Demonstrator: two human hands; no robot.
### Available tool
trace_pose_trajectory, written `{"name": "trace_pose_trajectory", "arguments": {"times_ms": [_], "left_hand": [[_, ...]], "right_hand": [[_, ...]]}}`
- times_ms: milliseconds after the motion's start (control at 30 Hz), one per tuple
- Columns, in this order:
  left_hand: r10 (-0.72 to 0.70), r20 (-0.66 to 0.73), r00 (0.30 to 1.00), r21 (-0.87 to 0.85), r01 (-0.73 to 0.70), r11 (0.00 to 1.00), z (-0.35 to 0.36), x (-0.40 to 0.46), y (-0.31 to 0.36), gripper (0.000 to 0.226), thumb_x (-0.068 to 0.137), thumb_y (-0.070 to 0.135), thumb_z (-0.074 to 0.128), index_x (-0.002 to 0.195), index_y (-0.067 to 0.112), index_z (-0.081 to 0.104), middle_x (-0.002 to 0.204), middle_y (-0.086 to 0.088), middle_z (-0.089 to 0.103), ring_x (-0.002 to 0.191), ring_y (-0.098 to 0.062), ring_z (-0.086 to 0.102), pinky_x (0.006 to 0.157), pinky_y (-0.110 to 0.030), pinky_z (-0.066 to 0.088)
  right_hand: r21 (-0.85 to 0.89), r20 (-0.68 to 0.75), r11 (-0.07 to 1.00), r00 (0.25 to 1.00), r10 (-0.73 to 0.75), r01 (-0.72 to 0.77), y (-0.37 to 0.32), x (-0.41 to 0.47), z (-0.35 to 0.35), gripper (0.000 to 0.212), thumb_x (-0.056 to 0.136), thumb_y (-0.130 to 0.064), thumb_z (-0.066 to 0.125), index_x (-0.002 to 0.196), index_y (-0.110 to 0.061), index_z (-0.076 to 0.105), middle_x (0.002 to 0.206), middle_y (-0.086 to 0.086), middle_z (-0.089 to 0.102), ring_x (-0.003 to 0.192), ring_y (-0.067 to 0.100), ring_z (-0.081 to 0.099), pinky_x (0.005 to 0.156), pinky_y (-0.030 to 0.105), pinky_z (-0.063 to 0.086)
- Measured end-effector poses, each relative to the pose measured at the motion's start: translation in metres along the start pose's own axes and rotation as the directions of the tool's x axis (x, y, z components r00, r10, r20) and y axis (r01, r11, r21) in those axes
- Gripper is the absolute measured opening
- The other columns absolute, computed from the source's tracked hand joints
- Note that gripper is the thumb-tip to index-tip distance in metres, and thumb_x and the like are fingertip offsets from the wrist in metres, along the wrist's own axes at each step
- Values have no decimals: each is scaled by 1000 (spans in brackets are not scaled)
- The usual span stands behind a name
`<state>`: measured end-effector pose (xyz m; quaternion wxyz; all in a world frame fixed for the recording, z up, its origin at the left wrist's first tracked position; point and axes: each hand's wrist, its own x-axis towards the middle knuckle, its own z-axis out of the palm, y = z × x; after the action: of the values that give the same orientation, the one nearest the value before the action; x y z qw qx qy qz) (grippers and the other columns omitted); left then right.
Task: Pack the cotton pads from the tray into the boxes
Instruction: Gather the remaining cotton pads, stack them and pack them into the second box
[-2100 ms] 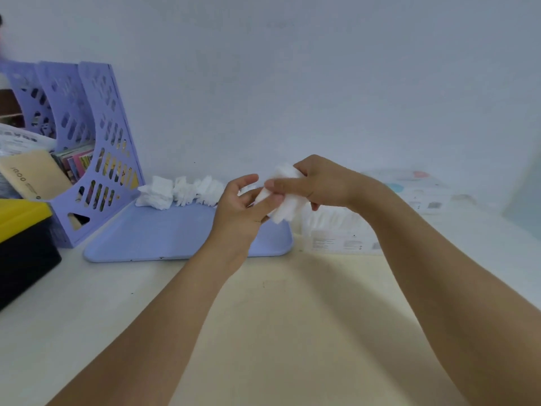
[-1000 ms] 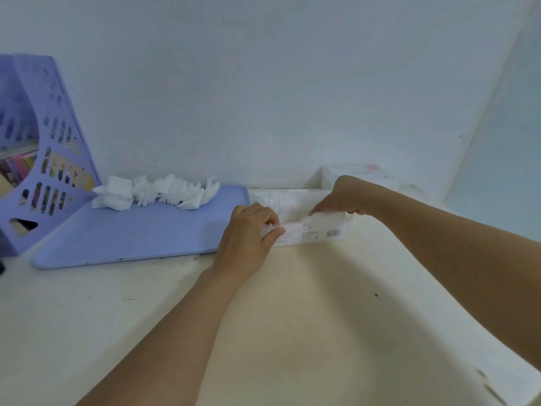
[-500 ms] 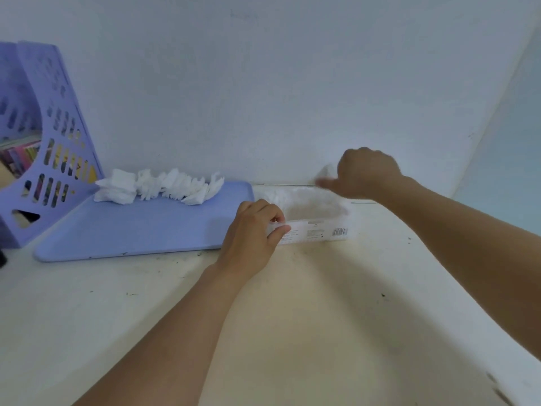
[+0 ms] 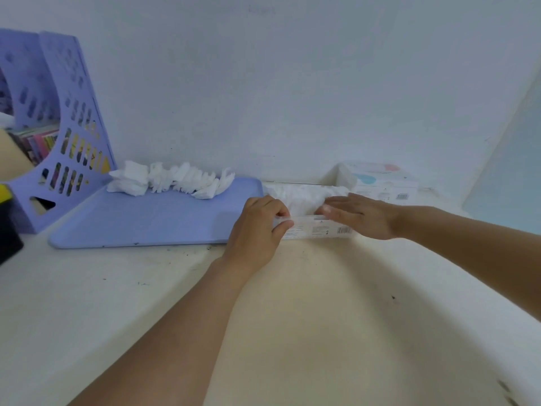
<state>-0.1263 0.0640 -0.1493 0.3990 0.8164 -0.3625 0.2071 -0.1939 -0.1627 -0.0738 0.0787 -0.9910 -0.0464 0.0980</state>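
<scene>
We see the left hand (image 4: 259, 227) gripping the near left end of the open box (image 4: 317, 228), thumb on its front wall and fingers curled over the rim. The right hand (image 4: 361, 215) lies flat across the top of the same box with its fingers straight and together, pressing on the white cotton pads (image 4: 298, 196) that fill it. This box stands on the tabletop (image 4: 307, 303) near its far edge, touching the right end of the lilac tray (image 4: 146, 221). A ragged row of loose pads (image 4: 172, 181) remains along the tray's far edge. A second, closed box (image 4: 379, 180) sits just behind and to the right, against the wall. A lilac file rack (image 4: 64, 133) holding books stands at the tabletop's far left corner.
</scene>
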Motion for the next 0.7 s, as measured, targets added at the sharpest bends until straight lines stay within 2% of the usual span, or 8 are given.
{"name": "trace_pose_trajectory", "arguments": {"times_ms": [100, 167, 267, 333, 400, 433, 567, 700], "left_hand": [[-39, 38, 999, -52, 41, 998, -2, -1, 0, 6, 94, 24, 69, 97, 21, 65, 97, 11, 62, 99, -10, 53, 85, -32, 50], [-105, 119, 987, -159, 123, 980, -12, 4, 2, 10, 94, 24, 69, 104, 24, 66, 108, 11, 62, 104, -8, 56, 91, -27, 49], [-263, 54, 963, -289, 267, 919, -41, 20, -7, 13, 95, 22, 67, 106, 28, 66, 116, 11, 63, 106, -7, 59, 87, -15, 45], [-395, -45, 918, -308, 363, 879, -66, 32, -22, 8, 96, 23, 64, 101, 28, 68, 108, 11, 68, 92, -4, 63, 77, -18, 49], [-466, -100, 879, -209, 439, 874, -88, 35, -44, 8, 96, 23, 62, 100, 26, 68, 102, 11, 68, 85, -1, 62, 68, -16, 46], [-489, -125, 863, -160, 469, 868, -97, 32, -55, 8, 96, 20, 61, 100, 25, 67, 101, 10, 67, 86, -4, 62, 65, -15, 43], [-539, -218, 814, -83, 535, 841, -106, 2, -85, 14, 94, 11, 58, 101, 22, 64, 100, 4, 67, 86, -14, 62, 67, -23, 42], [-521, -190, 832, -20, 527, 850, -103, -13, -94, 20, 90, 9, 58, 97, 28, 61, 98, 6, 65, 78, -13, 62, 69, -24, 43]], "right_hand": [[98, -1, 991, 996, 93, -92, -7, -8, -1, 91, 81, -80, 1, 155, -40, 33, 165, -15, 21, 155, 9, 7, 125, 33, -4], [138, -55, 980, 987, 149, -140, -25, -7, -14, 95, 78, -85, 4, 143, -36, 54, 154, -6, 46, 146, 22, 35, 123, 42, 21], [161, -423, 985, 906, 17, 57, -69, 11, -32, 88, 92, -81, 22, 102, -9, 72, 103, 6, 75, 99, 25, 66, 93, 42, 51], [284, -543, 936, 839, -23, 209, -103, 33, -34, 56, 99, -56, 47, 92, -6, 72, 84, 8, 74, 83, 23, 69, 78, 38, 55], [539, -423, 816, 905, 51, 207, -134, 64, -32, 25, 97, -30, 63, 99, -7, 70, 91, 13, 75, 77, 24, 71, 75, 39, 61], [661, -314, 736, 945, 97, 144, -149, 80, -30, 22, 95, -24, 68, 107, -5, 67, 99, 16, 72, 78, 27, 71, 76, 41, 63], [787, -71, 608, 964, 256, -103, -179, 143, -17, 59, 87, -17, 76, 136, -9, 45, 104, 8, 50, 101, 30, 60, 81, 42, 61], [854, 57, 458, 919, 391, -248, -184, 188, -5, 51, 87, -23, 77, 129, -8, 52, 111, 13, 51, 89, 29, 59, 66, 38, 59]]}}
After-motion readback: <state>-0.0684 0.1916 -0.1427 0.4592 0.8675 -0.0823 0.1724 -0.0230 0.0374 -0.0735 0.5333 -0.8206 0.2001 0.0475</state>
